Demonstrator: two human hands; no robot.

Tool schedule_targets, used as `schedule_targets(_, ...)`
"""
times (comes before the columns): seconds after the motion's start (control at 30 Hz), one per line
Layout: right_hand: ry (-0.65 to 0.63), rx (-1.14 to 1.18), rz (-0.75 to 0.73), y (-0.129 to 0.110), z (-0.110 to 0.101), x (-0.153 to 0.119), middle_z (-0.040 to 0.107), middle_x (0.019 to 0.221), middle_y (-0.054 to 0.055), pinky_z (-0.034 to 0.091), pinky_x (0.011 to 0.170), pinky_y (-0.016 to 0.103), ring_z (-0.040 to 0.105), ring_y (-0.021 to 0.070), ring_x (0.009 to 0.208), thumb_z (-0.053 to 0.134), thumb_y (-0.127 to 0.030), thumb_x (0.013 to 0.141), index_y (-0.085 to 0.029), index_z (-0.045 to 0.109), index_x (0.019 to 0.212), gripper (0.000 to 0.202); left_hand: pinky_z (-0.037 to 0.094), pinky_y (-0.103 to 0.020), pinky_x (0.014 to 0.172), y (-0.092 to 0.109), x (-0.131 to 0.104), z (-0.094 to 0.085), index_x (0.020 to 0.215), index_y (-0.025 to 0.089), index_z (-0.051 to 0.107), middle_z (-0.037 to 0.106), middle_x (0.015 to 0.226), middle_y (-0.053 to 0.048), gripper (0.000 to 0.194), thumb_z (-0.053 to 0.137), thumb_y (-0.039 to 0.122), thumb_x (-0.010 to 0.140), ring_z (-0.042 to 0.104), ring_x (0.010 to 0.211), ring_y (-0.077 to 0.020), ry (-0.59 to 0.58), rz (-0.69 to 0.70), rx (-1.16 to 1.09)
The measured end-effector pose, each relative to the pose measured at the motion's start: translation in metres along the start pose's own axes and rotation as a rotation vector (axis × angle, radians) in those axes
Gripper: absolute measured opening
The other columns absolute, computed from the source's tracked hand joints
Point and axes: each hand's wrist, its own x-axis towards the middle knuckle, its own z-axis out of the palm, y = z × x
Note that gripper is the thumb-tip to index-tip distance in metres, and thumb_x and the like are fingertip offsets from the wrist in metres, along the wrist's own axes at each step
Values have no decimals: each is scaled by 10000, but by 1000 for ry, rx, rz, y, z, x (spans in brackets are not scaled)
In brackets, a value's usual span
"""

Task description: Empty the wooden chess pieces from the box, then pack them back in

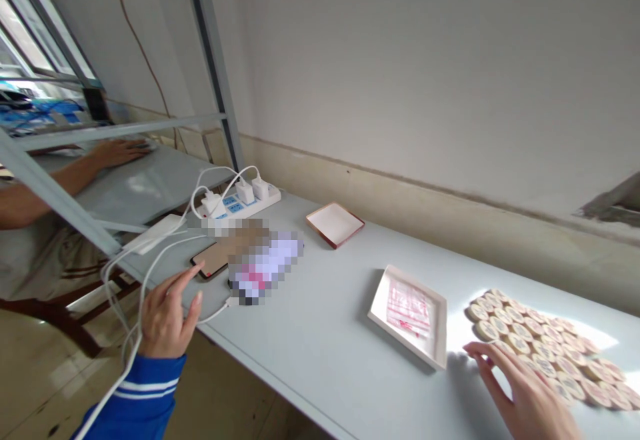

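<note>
My left hand (167, 310), in a blue sleeve, has its fingers apart at the lower end of a phone (215, 260), its index fingertip at the edge. A second phone (267, 263), partly blurred out, lies beside it with a white cable plugged in. On the right, my right hand (520, 380) hovers with bent fingers, thumb and index tips close together; whether anything small is between them cannot be made out. Several round wooden pieces (543, 340) lie in rows beside and behind it. A white tray (440, 333) holding clear, red-printed plastic bags (407, 310) sits left of it.
A shallow empty box lid (335, 225) lies near the wall. At the back left, a power strip (240, 203) carries several white chargers, with cables trailing past my left wrist. Beyond the metal frame (125, 127), another person's arm (75, 173) rests on a grey table.
</note>
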Motion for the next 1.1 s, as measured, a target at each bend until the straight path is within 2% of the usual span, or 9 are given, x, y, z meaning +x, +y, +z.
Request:
schedule_targets(0.13,-15,15,67,-1,1,-2,664,759,10,471,557,280,619,154,606,303,-493,838,-244,584,818,376,431,-375,831,-2,-5,-2,1293,142,317,605,1088,-130,520,457,187,794,555,998,-242,6,34,3)
schedule_targets(0.27,-50,30,114,0,4,-5,656,772,16,471,559,286,614,157,617,308,-518,824,-248,591,806,391,398,-380,847,-2,-8,0,1293,138,328,607,1095,-137,503,410,248,809,547,1008,-249,-26,57,-6)
schedule_targets(0.5,-69,23,124,3,6,-6,660,842,22,474,568,297,629,179,685,289,-515,829,-253,601,814,407,274,-444,939,7,-10,2,1285,185,360,622,1080,-121,454,318,313,851,545,1004,-257,-52,-90,38)
schedule_targets(0.6,-86,20,131,2,5,-6,658,833,25,474,562,295,626,177,675,292,-519,825,-254,603,814,409,311,-450,914,4,-10,2,1296,166,329,585,1135,-142,501,358,338,827,536,1010,-272,-59,-88,13)
schedule_targets(0.77,-68,4,121,0,2,-5,656,816,3,482,554,296,627,168,670,291,-510,831,-268,592,818,386,399,-435,846,-6,-7,1,1292,124,313,495,1230,-178,563,372,382,795,510,1040,-292,12,-76,-59)
schedule_targets(0.93,-60,1,88,2,1,-5,660,808,7,487,536,281,634,168,674,303,-495,833,-264,595,814,372,389,-444,823,-14,-11,7,1258,104,362,567,1143,-169,564,320,432,801,550,931,-291,-51,-82,33)
schedule_targets(1.1,-107,-16,66,8,4,-7,666,836,23,498,511,285,642,184,669,336,-493,816,-263,608,827,356,317,-451,904,-6,-12,11,1316,139,286,573,1144,-146,551,309,390,826,532,997,-284,-39,-100,20)
